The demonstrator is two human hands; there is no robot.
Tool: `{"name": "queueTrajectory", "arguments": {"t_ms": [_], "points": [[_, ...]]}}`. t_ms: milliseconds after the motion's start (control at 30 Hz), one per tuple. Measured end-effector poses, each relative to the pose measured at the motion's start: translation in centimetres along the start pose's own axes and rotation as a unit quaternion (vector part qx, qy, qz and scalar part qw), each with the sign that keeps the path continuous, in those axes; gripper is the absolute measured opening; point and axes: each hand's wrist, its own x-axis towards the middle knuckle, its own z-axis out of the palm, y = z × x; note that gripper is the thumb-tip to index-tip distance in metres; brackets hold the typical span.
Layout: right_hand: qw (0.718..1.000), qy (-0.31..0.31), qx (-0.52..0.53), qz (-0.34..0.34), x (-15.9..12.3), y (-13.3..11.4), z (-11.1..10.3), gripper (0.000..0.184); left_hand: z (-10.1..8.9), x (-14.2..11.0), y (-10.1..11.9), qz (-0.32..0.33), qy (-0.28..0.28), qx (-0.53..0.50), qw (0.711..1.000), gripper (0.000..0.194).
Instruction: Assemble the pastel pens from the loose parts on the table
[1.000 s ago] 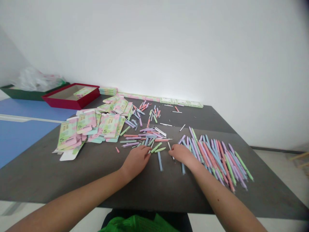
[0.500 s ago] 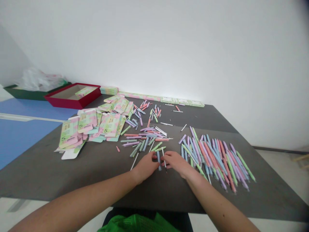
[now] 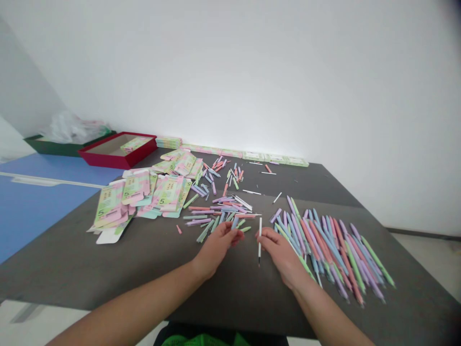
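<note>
My right hand (image 3: 279, 247) pinches a white pen refill (image 3: 260, 238) upright between thumb and fingers, its dark tip pointing down toward me. Across a small gap, my left hand (image 3: 221, 242) is closed on a short blue pen barrel (image 3: 235, 223), which sticks out above the fingers. Just beyond the left hand lies a loose pile of pastel pen parts (image 3: 207, 222), in green, blue, purple and coral. Beside my right hand spreads a heap of longer pens (image 3: 324, 240) in the same colours.
Flat printed cartons (image 3: 139, 187) overlap on the left. Farther back are more pen parts (image 3: 216, 168), a red box (image 3: 108, 161), a green tray (image 3: 54, 146) with plastic bags, and a row of cartons (image 3: 252, 156) along the wall. The dark table (image 3: 144, 269) carries scattered white refills.
My hands have moved apart: the right one went right with the white refill. The left moved slightly, and its blue barrel now sits higher, toward the pile. The whole view shifted a little.
</note>
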Motion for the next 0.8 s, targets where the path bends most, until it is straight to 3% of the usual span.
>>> {"name": "queueTrajectory", "arguments": {"t_ms": [133, 300, 533, 667, 800], "points": [[0.999, 0.009, 0.033, 0.012, 0.8, -0.8, -0.9, 0.016, -0.2, 0.4, 1.4, -0.004, -0.017, -0.081, 0.997, 0.027], [0.998, 0.008, 0.055, -0.015, 1.2, -1.2, -0.8, 0.016, -1.4, 1.3, 1.3, 0.026, -0.005, -0.152, 0.988, 0.024], [0.996, 0.059, 0.029, -0.055, 1.4, -1.2, -0.3, 0.016, -3.6, 1.9, 1.6, -0.013, 0.000, -0.310, 0.951, 0.025], [0.998, 0.039, 0.037, -0.037, 1.6, -1.3, 0.2, 0.019, -3.8, 2.1, 1.8, -0.031, -0.023, -0.332, 0.943, 0.024], [0.998, 0.037, 0.000, -0.043, 1.5, -1.7, 0.7, 0.019, -3.4, 1.7, 1.5, -0.016, -0.011, -0.274, 0.962, 0.018]]}}
